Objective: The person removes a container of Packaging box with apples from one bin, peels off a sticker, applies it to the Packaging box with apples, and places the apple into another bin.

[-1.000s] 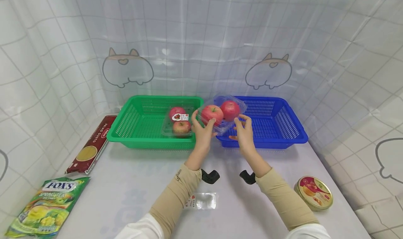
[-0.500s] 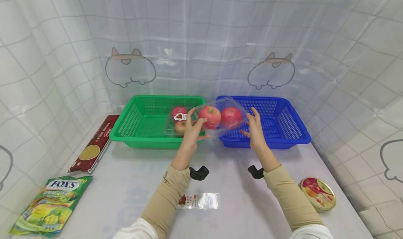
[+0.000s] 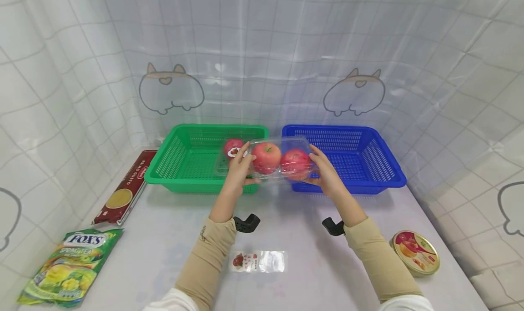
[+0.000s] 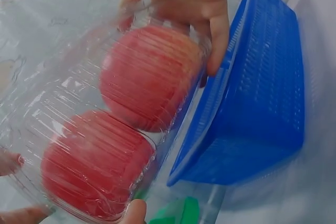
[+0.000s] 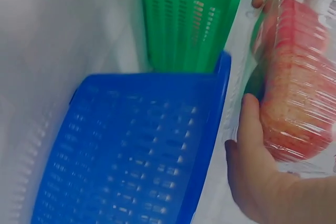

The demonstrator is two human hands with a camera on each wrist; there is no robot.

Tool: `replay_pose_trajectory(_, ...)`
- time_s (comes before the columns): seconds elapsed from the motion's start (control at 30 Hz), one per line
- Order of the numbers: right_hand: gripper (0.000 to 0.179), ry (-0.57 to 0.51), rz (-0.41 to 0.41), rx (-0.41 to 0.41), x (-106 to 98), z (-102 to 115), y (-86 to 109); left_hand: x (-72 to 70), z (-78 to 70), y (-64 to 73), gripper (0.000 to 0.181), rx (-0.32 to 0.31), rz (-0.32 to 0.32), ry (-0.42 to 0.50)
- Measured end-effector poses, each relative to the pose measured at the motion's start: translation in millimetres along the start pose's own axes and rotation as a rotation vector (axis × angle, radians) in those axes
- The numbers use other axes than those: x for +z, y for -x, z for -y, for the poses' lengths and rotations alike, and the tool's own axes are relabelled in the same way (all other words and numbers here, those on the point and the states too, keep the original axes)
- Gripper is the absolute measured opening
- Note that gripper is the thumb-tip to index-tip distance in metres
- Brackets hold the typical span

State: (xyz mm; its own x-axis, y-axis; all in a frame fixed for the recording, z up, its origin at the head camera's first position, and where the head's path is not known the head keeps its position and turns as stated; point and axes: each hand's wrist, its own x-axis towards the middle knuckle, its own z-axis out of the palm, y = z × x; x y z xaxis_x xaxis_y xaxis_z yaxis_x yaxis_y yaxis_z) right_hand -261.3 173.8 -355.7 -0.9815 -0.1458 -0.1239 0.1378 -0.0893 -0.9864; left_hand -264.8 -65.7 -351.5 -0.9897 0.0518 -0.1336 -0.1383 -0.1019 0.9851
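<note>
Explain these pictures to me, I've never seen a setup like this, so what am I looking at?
There's no robot here, just a person's bare left hand and right hand. The widest picture comes from a camera worn on the head, looking forward and down. The other two come from cameras on the wrists, one each.

Together the hands grip a clear plastic pack with two red apples inside. On the white table behind it stand a green basket, holding another apple pack partly hidden, and a blue basket. To the left lie a dark red packet and a FOX'S bag; to the right, a round tin; in front, a labelled clear strip.
</note>
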Motion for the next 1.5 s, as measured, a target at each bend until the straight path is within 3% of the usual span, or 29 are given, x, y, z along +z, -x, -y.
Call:
replay_pose_trajectory(0.43,0.058,-0.048,-0.061,0.009,12,-2,19.9,-5.2,2.8,11.0,0.048,0.048,-0.002,-0.053)
replay_pose_trajectory(0.67,0.058,-0.052,-0.061,0.004,20,-1,33.7,-10.8,0.6,24.9,0.051,0.072,0.042,-0.073)
replay_pose_trajectory(0.93,0.056,-0.071,-0.04,-0.007,25,-6,47.3,-20.2,4.8,42.4,0.069,0.092,0.127,-0.081)
replay_pose_trajectory(1.27,0.06,-0.055,0.003,-0.036,32,-14,69.9,-30.0,11.8,66.0,0.071,0.076,0.122,-0.129)
replay_pose_trajectory(1.5,0.063,-0.015,-0.034,-0.025,39,-24,84.6,-30.3,24.0,80.1,0.073,0.057,0.147,-0.133)
